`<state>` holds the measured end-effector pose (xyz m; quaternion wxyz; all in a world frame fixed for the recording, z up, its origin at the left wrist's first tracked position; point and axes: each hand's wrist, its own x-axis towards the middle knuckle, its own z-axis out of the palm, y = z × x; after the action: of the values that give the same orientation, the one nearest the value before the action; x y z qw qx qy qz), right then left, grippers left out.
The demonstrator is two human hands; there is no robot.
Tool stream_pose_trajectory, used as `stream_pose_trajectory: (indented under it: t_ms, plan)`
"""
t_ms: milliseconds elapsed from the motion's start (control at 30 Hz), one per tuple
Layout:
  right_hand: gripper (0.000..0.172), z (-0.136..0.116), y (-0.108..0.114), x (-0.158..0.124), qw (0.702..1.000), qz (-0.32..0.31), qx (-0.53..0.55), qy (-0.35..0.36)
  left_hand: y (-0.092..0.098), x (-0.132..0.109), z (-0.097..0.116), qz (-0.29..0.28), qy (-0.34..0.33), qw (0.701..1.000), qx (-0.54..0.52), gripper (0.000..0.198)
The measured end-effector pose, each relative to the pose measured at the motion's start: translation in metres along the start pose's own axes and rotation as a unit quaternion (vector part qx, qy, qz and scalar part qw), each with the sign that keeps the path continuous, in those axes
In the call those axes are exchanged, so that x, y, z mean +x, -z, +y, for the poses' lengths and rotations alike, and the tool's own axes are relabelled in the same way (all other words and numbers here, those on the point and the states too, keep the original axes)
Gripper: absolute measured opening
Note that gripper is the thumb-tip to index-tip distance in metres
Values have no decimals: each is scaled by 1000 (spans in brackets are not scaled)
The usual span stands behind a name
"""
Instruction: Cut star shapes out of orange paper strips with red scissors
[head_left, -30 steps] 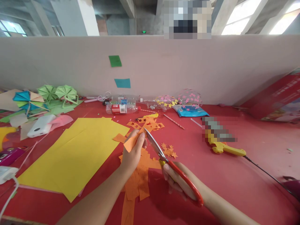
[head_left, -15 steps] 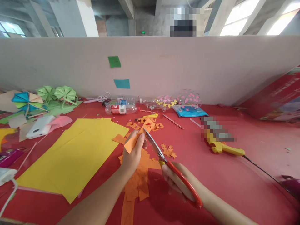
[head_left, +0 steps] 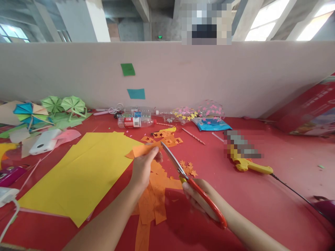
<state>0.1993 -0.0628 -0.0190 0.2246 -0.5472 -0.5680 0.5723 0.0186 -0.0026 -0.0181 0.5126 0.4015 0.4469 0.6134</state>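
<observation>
My left hand [head_left: 143, 168] pinches an orange strip of paper [head_left: 140, 150] between thumb and fingers above the red table. In my right hand [head_left: 197, 195] are scissors [head_left: 206, 199] with red handles, blades pointing up and left. The blade tips are close to the paper's right end; whether they touch it I cannot tell. Small orange paper stars [head_left: 188, 168] lie in a heap right of the blades. Behind my left hand are orange scraps [head_left: 170, 140] with star-shaped holes. Orange paper strips [head_left: 157, 198] lie overlapping between my forearms.
Yellow sheets [head_left: 86, 170] cover the table's left side. Plastic bottles [head_left: 134, 122], a striped straw [head_left: 193, 136] and a blue packet [head_left: 211, 124] lie near the white partition [head_left: 167, 76]. A yellow glue gun [head_left: 251, 166] with a cord is at right; folded paper umbrellas [head_left: 73, 104] stand far left.
My left hand has shifted slightly left and turned, so the orange paper now extends leftward. The piece with a star hole at the blade tips has come away onto the scraps.
</observation>
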Motion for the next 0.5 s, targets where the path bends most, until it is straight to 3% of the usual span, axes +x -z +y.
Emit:
stream_pose_trajectory:
  t_ms: [200, 500]
  plan:
    - [57, -6, 0, -3, 1000, -6, -15, -10, 2, 6, 4, 2, -10, 996, -89, 17]
    - [61, 4, 8, 1, 999, -35, -18, 16, 7, 9, 5, -6, -37, 999, -13, 16]
